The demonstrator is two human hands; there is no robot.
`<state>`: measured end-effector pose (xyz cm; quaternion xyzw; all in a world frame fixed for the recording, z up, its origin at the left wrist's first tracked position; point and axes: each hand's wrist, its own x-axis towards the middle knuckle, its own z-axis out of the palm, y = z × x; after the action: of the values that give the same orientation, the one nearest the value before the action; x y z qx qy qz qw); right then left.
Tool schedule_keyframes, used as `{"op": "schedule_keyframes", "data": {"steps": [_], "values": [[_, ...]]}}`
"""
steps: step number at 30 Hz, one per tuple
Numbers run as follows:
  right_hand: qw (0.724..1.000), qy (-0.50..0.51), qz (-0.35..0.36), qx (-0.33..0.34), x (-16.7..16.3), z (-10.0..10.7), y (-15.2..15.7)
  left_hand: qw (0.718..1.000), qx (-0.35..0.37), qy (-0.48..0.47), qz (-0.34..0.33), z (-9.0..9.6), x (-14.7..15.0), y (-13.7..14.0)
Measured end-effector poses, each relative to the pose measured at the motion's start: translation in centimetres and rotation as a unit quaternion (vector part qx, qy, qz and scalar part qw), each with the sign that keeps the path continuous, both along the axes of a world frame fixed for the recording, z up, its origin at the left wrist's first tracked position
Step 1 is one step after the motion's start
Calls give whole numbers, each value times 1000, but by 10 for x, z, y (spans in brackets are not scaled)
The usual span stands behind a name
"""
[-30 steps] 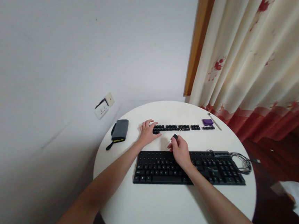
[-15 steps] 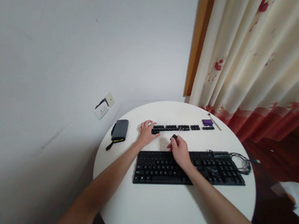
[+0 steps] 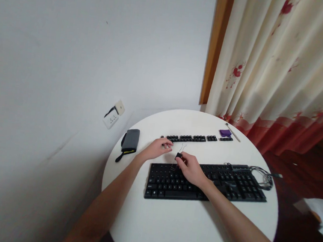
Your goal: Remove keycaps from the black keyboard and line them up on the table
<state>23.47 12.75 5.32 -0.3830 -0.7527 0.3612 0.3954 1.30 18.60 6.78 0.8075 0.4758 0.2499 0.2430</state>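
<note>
My right hand (image 3: 190,168) pinches the black middle of a wire keycap puller (image 3: 178,156), whose thin metal loops stick out at both ends. It is over the upper left part of a black keyboard (image 3: 183,194). My left hand (image 3: 159,148) is just in front of the left end of a row of loose black keycaps (image 3: 199,138), its fingers partly bent and apart, with nothing visible between them. Small dark keycaps show beside its fingers, partly hidden.
Everything lies on a round white table (image 3: 163,226). A grey pouch (image 3: 130,140) is on the left. At the back right are a purple cloth (image 3: 225,133) and a thin brush (image 3: 234,133). A coiled cable (image 3: 264,177) rests by the keyboard's right end. A wall is close on the left.
My left hand has drawn back slightly from the keycap row, its fingers closer together. My right hand has moved left and nearer with the keycap puller, over the keyboard's top edge.
</note>
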Motion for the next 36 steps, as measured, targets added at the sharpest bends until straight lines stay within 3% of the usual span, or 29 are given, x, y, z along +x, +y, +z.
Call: {"op": "schedule_keyframes", "data": {"steps": [4,8,18,26,31,36], "values": [[997,-56,35,40,-2,1,-6,975,-136,46,-170,19,-3,-14],[993,-86,61,53,-2,1,-7,955,-169,65,-234,21,-1,-20],[979,-121,156,59,5,14,-12,948,-178,119,-234,20,11,-30],[990,-109,86,28,1,3,-8,954,-192,142,-181,14,26,-36],[990,-115,68,39,-3,-6,-7,955,-190,134,-182,12,26,-34],[995,-90,46,4,-7,-10,-5,952,-195,135,-194,12,25,-33]]}}
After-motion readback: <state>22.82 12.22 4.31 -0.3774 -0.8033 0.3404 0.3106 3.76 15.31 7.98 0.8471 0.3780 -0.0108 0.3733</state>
